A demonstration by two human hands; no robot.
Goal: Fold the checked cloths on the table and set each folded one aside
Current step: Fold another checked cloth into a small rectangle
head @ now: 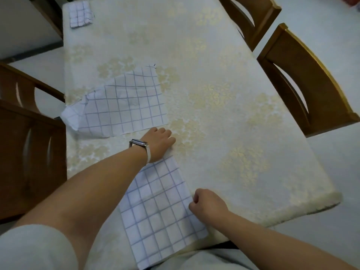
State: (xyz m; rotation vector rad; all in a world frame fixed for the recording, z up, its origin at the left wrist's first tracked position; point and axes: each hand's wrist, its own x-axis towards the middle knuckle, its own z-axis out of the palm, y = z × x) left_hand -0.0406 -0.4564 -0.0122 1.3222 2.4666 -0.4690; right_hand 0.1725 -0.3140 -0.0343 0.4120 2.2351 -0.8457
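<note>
Cream fabric with a pale gold flower pattern covers the table, and three white cloths with a blue check lie on it.

The near cloth is a long strip lying straight in front of the person. Its close end reaches the table's near edge, and its far end runs up under the left wrist.

The left hand sits at that far end, knuckles up and fingers curled under onto the table cover. I cannot tell whether it grips any fabric, because the hand hides the corner. A pale wristband circles the wrist, and a grey sleeve shows at the lower left.

The right hand is at the strip's right edge, about halfway along. Its fingers are curled in and pinch that edge.

The spread cloth lies just beyond the left hand on the left half of the table. It is mostly flat (a little wrinkled in the middle), and its left corner is crumpled and hangs over the table's left side.

The folded cloth is a small thick square at the far left corner, well apart from the other two.

Wooden chairs with curved slotted backs stand around the table. Two right chairs are on one side and the left chairs are on the other, all pushed in close on a pale floor.
</note>
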